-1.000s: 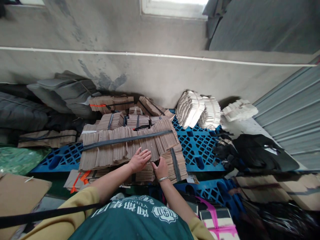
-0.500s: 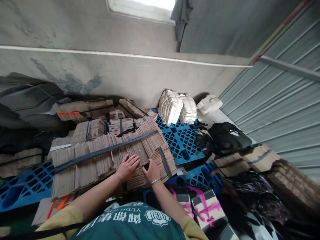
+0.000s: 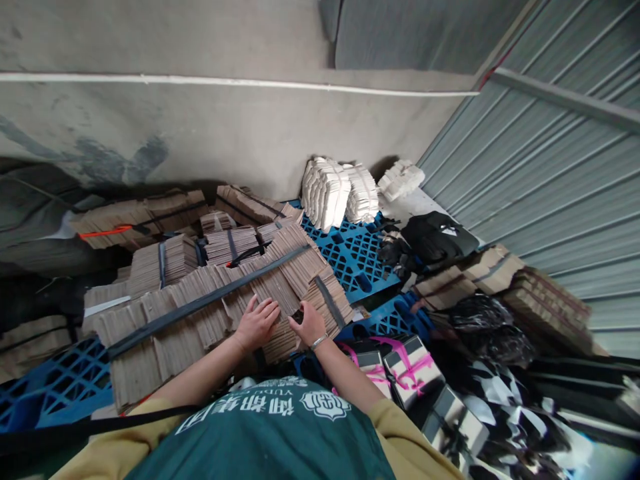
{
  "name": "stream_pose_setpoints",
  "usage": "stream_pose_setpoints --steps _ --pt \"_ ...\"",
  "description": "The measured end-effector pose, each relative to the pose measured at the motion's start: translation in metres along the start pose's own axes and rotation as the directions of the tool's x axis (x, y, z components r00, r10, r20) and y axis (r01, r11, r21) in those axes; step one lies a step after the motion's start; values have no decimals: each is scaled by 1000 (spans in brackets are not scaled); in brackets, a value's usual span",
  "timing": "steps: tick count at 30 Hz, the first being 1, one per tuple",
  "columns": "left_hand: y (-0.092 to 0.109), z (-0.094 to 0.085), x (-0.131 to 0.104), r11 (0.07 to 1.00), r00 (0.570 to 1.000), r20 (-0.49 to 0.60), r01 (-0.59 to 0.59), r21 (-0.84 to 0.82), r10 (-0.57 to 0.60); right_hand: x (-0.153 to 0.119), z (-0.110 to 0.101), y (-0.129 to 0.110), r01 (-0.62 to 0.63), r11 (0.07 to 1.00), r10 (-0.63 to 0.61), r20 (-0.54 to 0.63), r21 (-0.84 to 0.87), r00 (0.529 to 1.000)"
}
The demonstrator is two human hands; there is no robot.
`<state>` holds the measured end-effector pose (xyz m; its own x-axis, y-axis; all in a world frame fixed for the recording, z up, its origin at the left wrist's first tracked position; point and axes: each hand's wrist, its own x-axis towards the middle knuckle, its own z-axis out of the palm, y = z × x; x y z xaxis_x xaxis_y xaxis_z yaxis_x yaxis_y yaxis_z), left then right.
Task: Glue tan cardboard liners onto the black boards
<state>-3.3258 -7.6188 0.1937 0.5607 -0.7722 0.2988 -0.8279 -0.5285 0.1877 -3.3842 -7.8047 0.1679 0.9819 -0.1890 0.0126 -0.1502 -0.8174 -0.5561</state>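
Note:
A long bundle of brown cardboard sheets (image 3: 195,307), bound with a dark strap (image 3: 205,300), lies in front of me. My left hand (image 3: 256,325) rests on its near side, fingers stretched out over the sheet edges. Just to the right, my right hand (image 3: 310,325) is curled, with thumb and fingers drawn together around a small dark spot where this bundle meets a shorter strapped bundle (image 3: 327,300). I cannot make out whether the dark spot is a gap or an object. The right fingertips are partly hidden.
More strapped cardboard bundles (image 3: 163,260) lie behind. Blue plastic pallets (image 3: 345,257) extend to the right, with white stacks (image 3: 325,193) at the wall. Boxes with pink ribbon (image 3: 413,367) stand near my right side. Black bags (image 3: 440,237) and further bundles (image 3: 545,307) line the metal wall.
My view has tilted down and turned right, showing more of the lower right. Both hands stay at nearly the same place on the cardboard.

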Motion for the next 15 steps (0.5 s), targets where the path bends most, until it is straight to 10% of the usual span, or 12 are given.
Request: stream_pose_setpoints --steps 15 --pt "-6 6 -4 995 995 30 -100 -15 100 4 3 7 5 998 -7 43 59 999"
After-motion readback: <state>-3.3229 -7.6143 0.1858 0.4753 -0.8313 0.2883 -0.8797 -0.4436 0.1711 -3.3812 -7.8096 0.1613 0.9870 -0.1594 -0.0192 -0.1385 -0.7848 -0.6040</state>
